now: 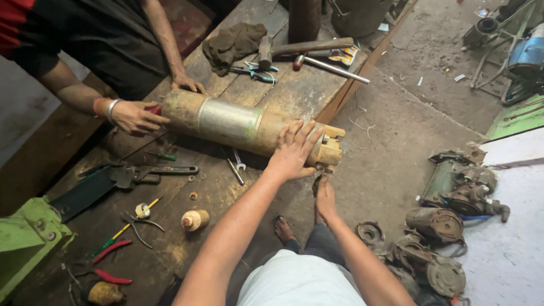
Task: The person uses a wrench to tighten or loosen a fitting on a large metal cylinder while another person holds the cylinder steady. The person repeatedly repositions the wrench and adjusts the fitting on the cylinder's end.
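A long rusty cylindrical pump motor [232, 123] with a grey metal band lies across the wooden workbench [294, 93]. My left hand [293, 150] rests flat on its near end, fingers spread over the casing. My right hand [325, 195] reaches under that end, below the flanged head [331, 148]; whether it holds anything there is hidden. At the far end another person's hands [136, 116] press on the cylinder's other end, one wearing a bracelet.
On the bench lie a hammer [306, 47], pliers [254, 70], a dark rag [232, 44], wrenches [235, 168], a pipe wrench [153, 171], screwdrivers [110, 249] and a small cap [195, 220]. Old motors [447, 226] sit on the floor at right. A green vise [25, 238] stands at left.
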